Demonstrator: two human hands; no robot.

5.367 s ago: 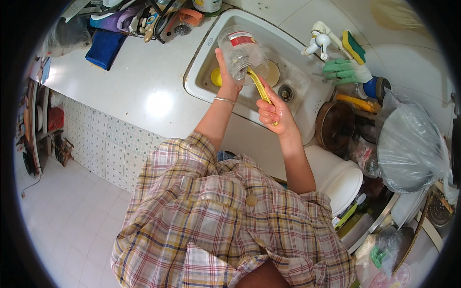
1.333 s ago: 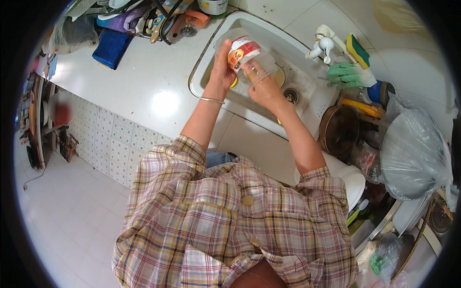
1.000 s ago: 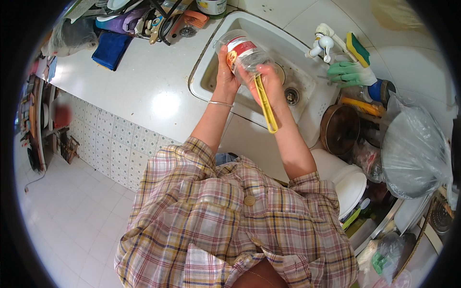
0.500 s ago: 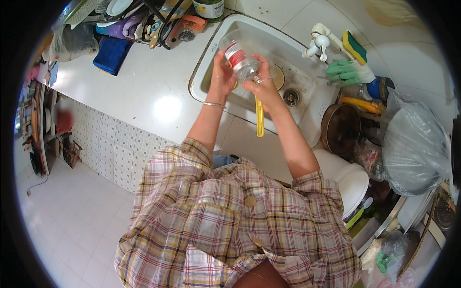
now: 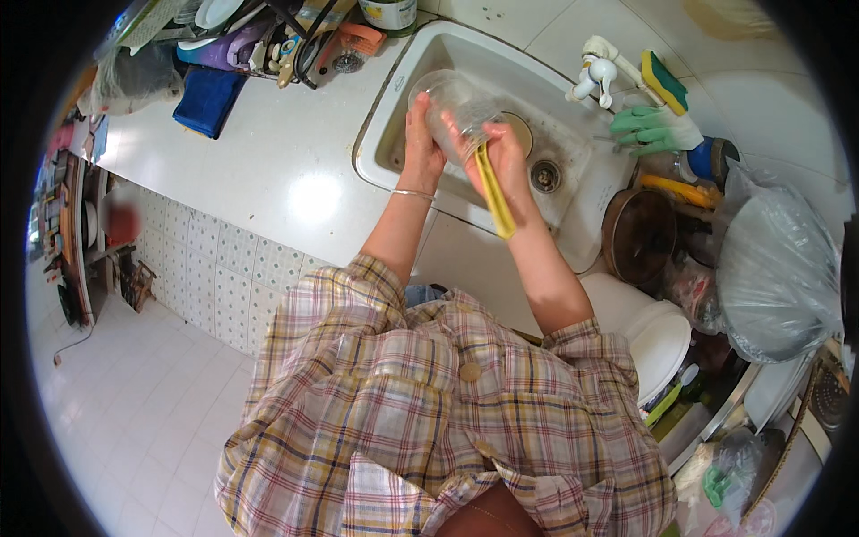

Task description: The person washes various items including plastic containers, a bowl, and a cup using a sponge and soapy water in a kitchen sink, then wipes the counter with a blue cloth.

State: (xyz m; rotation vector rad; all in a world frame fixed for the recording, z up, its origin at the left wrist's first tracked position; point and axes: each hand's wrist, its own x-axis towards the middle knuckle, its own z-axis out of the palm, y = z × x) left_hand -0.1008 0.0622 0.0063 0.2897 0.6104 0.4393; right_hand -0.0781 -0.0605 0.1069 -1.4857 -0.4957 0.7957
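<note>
A clear plastic jar (image 5: 458,92) is tilted above the white sink (image 5: 582,183), held between 2 hands. The left hand (image 5: 420,141) has a half-curled grip on its side; the right hand's (image 5: 506,163) grip wraps its mouth, a yellow handle (image 5: 496,197) jutting toward the wrist.

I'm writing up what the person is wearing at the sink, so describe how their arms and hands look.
The left hand and right hand are both bare, with no gloves. A thin, silvery bangle circles the left wrist; none shows on the right. The loose plaid sleeves are off-white, crossed with yellow, reddish and dark lines, leaving both forearms uncovered.
</note>
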